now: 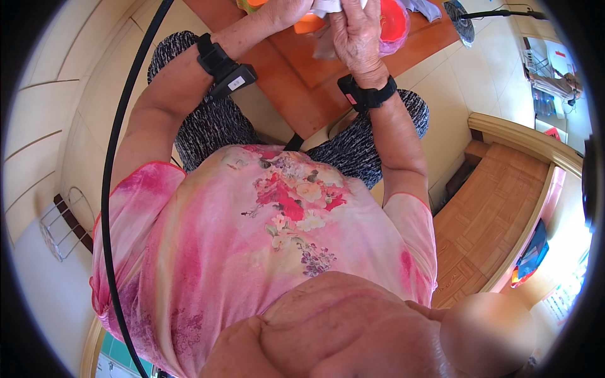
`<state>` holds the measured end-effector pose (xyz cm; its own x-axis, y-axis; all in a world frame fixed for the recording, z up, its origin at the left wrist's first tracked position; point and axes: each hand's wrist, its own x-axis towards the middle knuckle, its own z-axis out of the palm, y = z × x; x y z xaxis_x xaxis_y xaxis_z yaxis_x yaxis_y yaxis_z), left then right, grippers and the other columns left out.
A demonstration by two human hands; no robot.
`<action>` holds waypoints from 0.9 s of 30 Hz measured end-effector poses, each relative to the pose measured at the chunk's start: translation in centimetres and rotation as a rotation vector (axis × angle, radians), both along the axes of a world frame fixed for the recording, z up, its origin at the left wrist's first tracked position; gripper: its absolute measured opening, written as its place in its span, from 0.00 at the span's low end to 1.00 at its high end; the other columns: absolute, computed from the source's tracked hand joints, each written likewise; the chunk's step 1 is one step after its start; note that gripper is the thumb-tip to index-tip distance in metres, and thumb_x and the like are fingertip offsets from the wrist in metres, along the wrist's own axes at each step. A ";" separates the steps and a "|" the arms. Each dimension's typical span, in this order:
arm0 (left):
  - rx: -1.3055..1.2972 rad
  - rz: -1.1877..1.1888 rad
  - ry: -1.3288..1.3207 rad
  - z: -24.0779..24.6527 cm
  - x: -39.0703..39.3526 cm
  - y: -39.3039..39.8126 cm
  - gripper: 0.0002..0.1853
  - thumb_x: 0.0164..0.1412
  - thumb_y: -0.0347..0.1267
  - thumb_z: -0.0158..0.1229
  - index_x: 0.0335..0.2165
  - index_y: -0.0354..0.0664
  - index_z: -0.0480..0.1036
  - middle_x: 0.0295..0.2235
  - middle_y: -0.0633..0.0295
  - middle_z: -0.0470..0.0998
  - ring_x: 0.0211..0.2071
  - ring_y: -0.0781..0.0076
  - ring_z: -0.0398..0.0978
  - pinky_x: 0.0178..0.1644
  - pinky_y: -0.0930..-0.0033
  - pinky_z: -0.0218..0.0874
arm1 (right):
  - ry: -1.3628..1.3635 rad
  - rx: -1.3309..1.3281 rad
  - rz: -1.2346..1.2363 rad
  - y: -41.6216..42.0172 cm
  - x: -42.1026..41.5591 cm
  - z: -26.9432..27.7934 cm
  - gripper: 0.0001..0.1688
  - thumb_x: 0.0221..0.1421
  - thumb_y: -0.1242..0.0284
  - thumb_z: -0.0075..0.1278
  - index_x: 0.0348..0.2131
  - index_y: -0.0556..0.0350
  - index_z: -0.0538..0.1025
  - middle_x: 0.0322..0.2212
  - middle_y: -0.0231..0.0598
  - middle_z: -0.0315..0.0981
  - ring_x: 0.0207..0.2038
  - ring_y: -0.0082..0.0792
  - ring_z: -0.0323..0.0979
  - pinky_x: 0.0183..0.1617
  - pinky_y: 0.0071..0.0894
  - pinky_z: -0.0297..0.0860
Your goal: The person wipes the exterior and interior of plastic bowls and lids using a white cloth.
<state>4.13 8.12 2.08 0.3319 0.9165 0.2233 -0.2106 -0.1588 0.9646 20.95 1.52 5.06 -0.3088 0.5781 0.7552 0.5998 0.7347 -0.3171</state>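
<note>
At the top edge of the head view, my right hand (357, 38) is bent around a thin white piece (327, 5), perhaps paper or cloth. My left hand (290, 12) reaches in from the other side and adjoins the same piece. The frame cuts off its fingers, so its grip does not show. Under the hands lies a glossy orange-brown wooden tabletop (302, 101). A red bowl (393, 21) in a pinkish plastic bag stands right of my right hand. Between the hands an orange object (309, 23) shows in part, beside a blurred translucent thing (324, 45).
A grey cloth (423, 8) lies on the table's far right. Further right are a dark round mesh item (458, 23) and a low wood-patterned bench (496, 203). A black cable (111, 156) runs down the left side. A wire rack (66, 224) stands at far left.
</note>
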 end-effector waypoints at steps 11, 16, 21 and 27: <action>-0.077 -0.058 -0.145 -0.9 -0.5 1.1 0.15 0.68 0.32 0.58 0.49 0.34 0.76 0.42 0.65 0.81 0.40 0.73 0.79 0.46 0.69 0.70 | 0.647 -0.513 0.068 0.1 0.1 0.7 0.26 0.69 0.78 0.40 0.64 0.62 0.65 0.57 0.52 0.67 0.61 0.47 0.66 0.65 0.40 0.62; -0.248 -0.234 -0.634 3.9 -1.7 0.7 0.24 0.72 0.39 0.53 0.56 0.31 0.69 0.53 0.54 0.77 0.51 0.63 0.77 0.58 0.59 0.69 | 0.570 -0.425 -0.008 1.2 0.6 -1.1 0.27 0.67 0.79 0.44 0.63 0.64 0.65 0.59 0.57 0.64 0.63 0.54 0.63 0.66 0.44 0.60; -0.354 -0.333 -0.814 3.4 -2.0 1.7 0.27 0.73 0.43 0.47 0.57 0.30 0.68 0.54 0.49 0.76 0.54 0.56 0.76 0.63 0.54 0.65 | 0.423 -0.331 -0.041 -0.1 -0.1 -1.5 0.29 0.64 0.79 0.47 0.63 0.66 0.66 0.61 0.61 0.62 0.64 0.61 0.60 0.68 0.48 0.59; -0.357 -0.311 -0.823 3.0 -2.1 1.3 0.24 0.73 0.40 0.47 0.55 0.30 0.69 0.53 0.49 0.77 0.53 0.56 0.76 0.62 0.55 0.65 | -0.154 0.075 -0.140 -1.3 -0.9 -2.2 0.31 0.58 0.80 0.53 0.61 0.66 0.69 0.62 0.66 0.60 0.64 0.71 0.58 0.69 0.56 0.58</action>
